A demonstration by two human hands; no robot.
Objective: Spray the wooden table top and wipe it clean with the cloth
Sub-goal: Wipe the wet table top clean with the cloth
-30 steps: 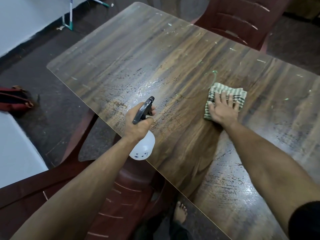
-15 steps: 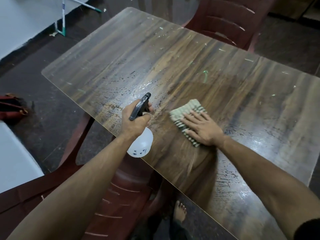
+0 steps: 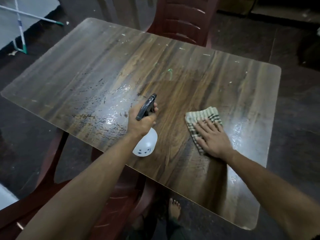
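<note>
The wooden table top [image 3: 86,70] fills the middle of the head view, with wet shiny patches near its centre and at its right edge. My left hand [image 3: 141,121] grips a spray bottle [image 3: 146,144] with a white body and a black trigger head, held above the near edge of the table with the nozzle pointing away from me. My right hand [image 3: 212,138] lies flat, fingers straight, pressing a folded green-and-white striped cloth [image 3: 204,116] onto the table to the right of the bottle.
A dark red plastic chair [image 3: 183,19] stands at the far side of the table. Another red chair [image 3: 110,205] sits under the near edge, below my left arm. My bare foot [image 3: 174,207] is on the dark floor. A white-and-green rack leg [image 3: 21,42] stands at far left.
My right hand slid the cloth left toward the bottle, then back to the right and nearer to me. The left hand kept its hold on the spray bottle in about the same place.
</note>
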